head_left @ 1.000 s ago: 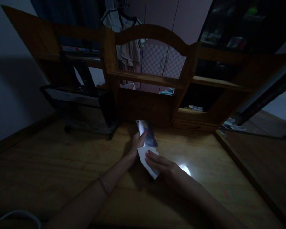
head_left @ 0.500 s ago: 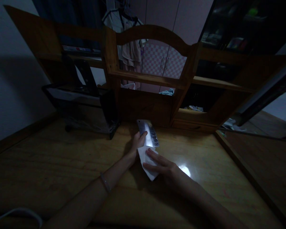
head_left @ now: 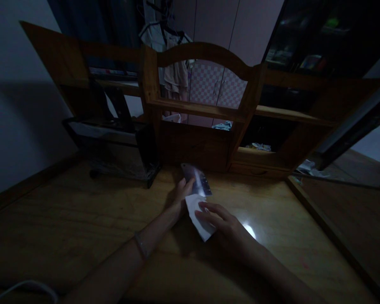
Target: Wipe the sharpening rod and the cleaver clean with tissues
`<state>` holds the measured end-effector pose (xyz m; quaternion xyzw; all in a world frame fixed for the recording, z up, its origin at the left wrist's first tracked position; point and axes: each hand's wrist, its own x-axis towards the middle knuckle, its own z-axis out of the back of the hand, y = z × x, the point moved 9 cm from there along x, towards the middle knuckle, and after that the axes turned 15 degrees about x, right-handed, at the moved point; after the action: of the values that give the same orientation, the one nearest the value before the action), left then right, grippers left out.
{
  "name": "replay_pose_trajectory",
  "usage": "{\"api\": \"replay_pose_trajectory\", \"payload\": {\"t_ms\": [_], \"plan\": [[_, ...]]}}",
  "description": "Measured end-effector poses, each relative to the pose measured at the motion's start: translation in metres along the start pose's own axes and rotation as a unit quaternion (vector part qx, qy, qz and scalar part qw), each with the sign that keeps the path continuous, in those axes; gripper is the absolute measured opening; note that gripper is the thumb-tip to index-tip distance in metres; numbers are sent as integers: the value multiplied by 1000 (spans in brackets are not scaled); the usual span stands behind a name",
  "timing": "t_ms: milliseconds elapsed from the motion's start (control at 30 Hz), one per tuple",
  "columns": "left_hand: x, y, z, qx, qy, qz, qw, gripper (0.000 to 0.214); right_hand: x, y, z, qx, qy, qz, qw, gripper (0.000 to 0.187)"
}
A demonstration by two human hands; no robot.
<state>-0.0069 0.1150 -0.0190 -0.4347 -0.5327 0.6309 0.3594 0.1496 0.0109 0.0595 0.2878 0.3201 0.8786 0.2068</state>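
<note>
The room is dim. My left hand (head_left: pixel 181 195) grips a shiny rectangular thing, probably a phone (head_left: pixel 196 180), by its lower end and holds it just above the wooden desk (head_left: pixel 82 219). My right hand (head_left: pixel 223 221) lies beside it with fingers stretched out, pressing a white cloth or tissue (head_left: pixel 199 216) against the phone's lower edge. A thin bracelet (head_left: pixel 139 246) sits on my left wrist.
A wooden hutch with shelves (head_left: pixel 205 109) stands at the back of the desk. A dark wire tray rack (head_left: pixel 114 143) sits at the back left. Small items lie in the right shelf opening (head_left: pixel 259 146). A white cable (head_left: pixel 22 289) curves at the bottom left.
My right hand with the white cloth has shifted slightly along the phone's lower edge; the phone has tilted a little, so its glare has changed. The view has dipped slightly.
</note>
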Motion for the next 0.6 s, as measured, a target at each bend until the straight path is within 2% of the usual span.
{"api": "replay_pose_trajectory", "payload": {"t_ms": [133,433,500,600], "plan": [[0,0,-5,-12,16,0,1000,28,-1,3,4,-3,-6,16,1000,60],[4,8,-4,-9,11,0,1000,37,1,5,10,-2,-17,13,1000,55],[7,10,-4,-5,10,-5,1000,36,1,3,9,-2,-18,3,1000,56],[9,10,-4,-1,11,-21,1000,32,1,-2,3,-13,0,-27,1000,69]]}}
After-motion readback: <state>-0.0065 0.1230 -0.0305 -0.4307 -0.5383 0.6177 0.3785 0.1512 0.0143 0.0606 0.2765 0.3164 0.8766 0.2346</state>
